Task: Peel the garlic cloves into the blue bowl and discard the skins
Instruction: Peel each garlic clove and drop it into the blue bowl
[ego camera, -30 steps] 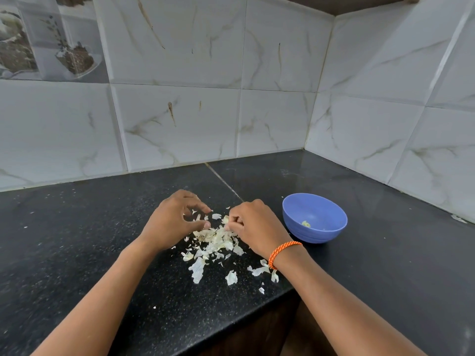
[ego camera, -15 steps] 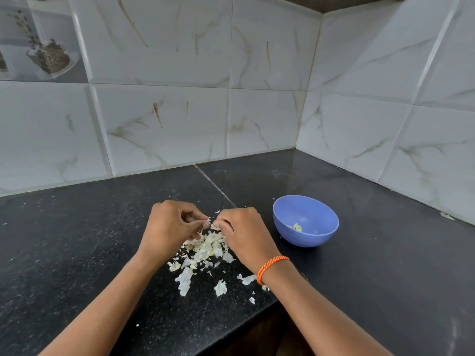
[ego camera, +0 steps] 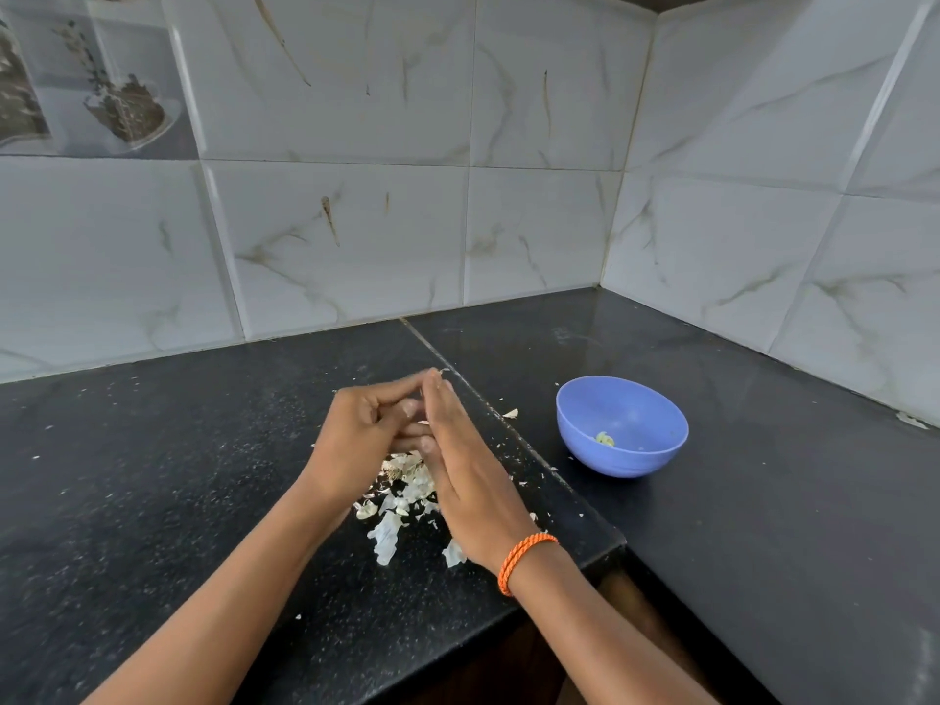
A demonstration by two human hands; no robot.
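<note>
Black speckled stone counter point(ego camera: 152, 501), inner corner cut at near edge. On it, nearest: heap of papery garlic skins point(ego camera: 402, 501). Above heap: left hand point(ego camera: 356, 440) and right hand point(ego camera: 468, 480), palms together, right fingers straight, left fingers loosely bent against them; contents between, cannot tell. Orange cord bracelet point(ego camera: 524, 559) on right wrist. Right of hands: blue bowl point(ego camera: 623, 429), one peeled clove point(ego camera: 604, 438) inside. Beyond: white marble-veined wall tiles point(ego camera: 346, 246), two walls meeting.

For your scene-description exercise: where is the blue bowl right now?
In the head view, the blue bowl stands on the black counter, to the right of the right hand and the garlic skins, near the tiled corner.
</note>
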